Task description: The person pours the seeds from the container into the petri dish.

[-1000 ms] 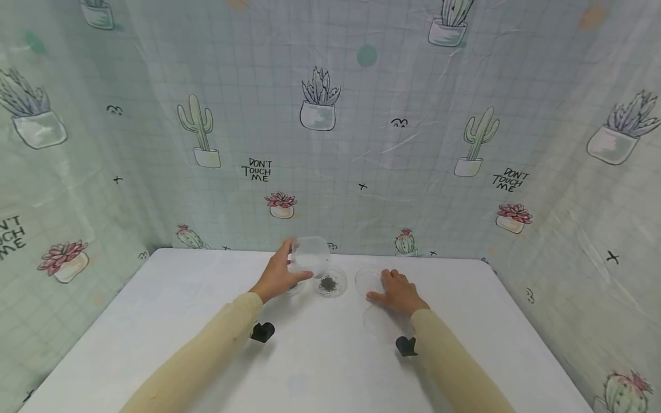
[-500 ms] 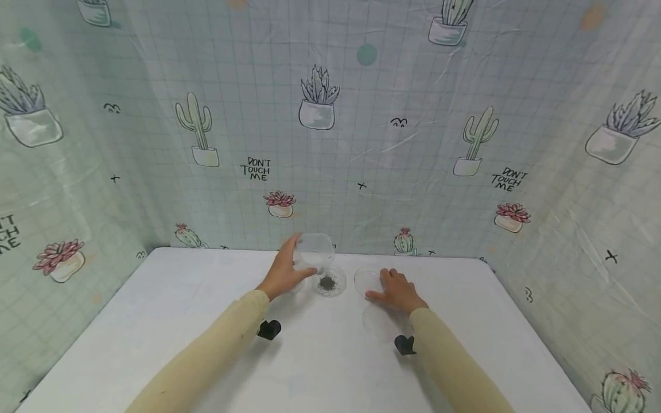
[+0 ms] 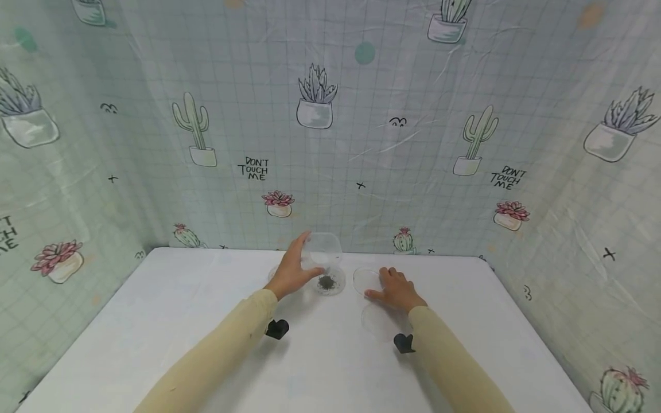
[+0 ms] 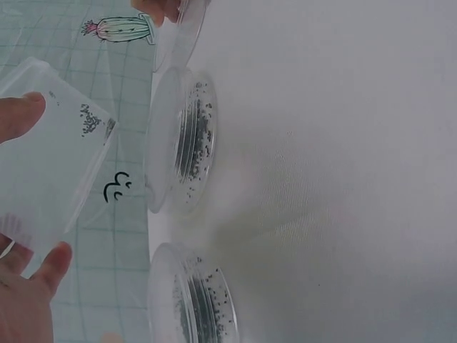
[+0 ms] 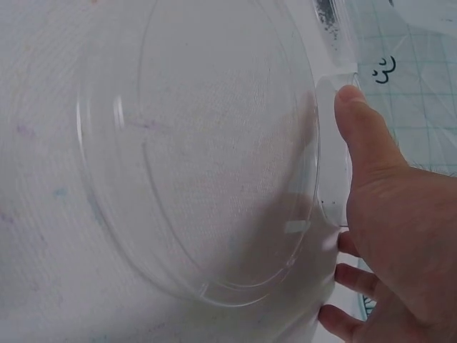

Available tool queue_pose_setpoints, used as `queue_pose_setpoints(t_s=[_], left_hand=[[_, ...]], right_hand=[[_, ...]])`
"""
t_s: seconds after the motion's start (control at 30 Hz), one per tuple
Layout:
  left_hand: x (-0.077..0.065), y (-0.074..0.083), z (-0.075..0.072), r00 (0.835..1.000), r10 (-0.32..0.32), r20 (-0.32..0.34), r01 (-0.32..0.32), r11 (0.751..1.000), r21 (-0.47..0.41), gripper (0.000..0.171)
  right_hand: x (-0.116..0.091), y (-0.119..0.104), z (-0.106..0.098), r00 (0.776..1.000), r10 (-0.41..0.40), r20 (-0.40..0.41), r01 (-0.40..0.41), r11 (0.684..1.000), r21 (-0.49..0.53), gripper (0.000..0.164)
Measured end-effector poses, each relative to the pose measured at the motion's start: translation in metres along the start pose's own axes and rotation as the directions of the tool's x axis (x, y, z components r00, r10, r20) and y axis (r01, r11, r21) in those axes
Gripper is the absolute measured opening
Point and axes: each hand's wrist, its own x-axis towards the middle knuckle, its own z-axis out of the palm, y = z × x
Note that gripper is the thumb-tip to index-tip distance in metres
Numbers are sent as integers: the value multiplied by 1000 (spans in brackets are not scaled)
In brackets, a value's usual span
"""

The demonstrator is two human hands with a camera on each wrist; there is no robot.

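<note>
My left hand (image 3: pixel 294 269) grips a clear plastic box (image 3: pixel 325 248) by its sides, holding it tilted off the table. In the left wrist view, dark grains cling near one corner of this box (image 4: pixel 50 157). Beneath and just in front of it lies a clear petri dish (image 3: pixel 330 282) with a dark heap of grains. Another grain-filled petri dish (image 4: pixel 207 307) is mostly hidden behind my left hand in the head view. My right hand (image 3: pixel 396 291) holds the rim of a clear petri dish (image 3: pixel 364 282), thumb in front; a few specks show in it.
Nearer me, a transparent round dish (image 5: pixel 200 143) lies on the white table (image 3: pixel 330 355), partly under my right wrist. A cactus-print sheet (image 3: pixel 232 115) rises behind the table and along both sides.
My left hand has shifted to the right with the plastic box, uncovering part of the left dish. My right hand has stayed on its dish.
</note>
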Motion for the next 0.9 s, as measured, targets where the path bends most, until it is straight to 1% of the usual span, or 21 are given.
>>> queue_pose_setpoints(t_s=[0.13,0.23,0.6,0.77,0.9], left_hand=[[1,-1,5,1000,1,-8,-1,1000,0,97],[1,-1,10,1000,4,-2,-4,1000,3,97],[6,11,24,996,82,28,-83,996,12,91],[8,15,28,994,104,18,-105,994,37,90],[12,16,32,992,129,8,-129,989,77,89]], right_hand=[[1,-2,1,1000,9,6,-9,1000,10,79],[0,-2,1,1000,13,9,-14,1000,12,80],[-3,0,2,999,28,19,-29,1000,11,82],[-2,0,0,1000,16,18,-17,1000,14,81],[0,0,-1,1000,14,17,-14,1000,16,81]])
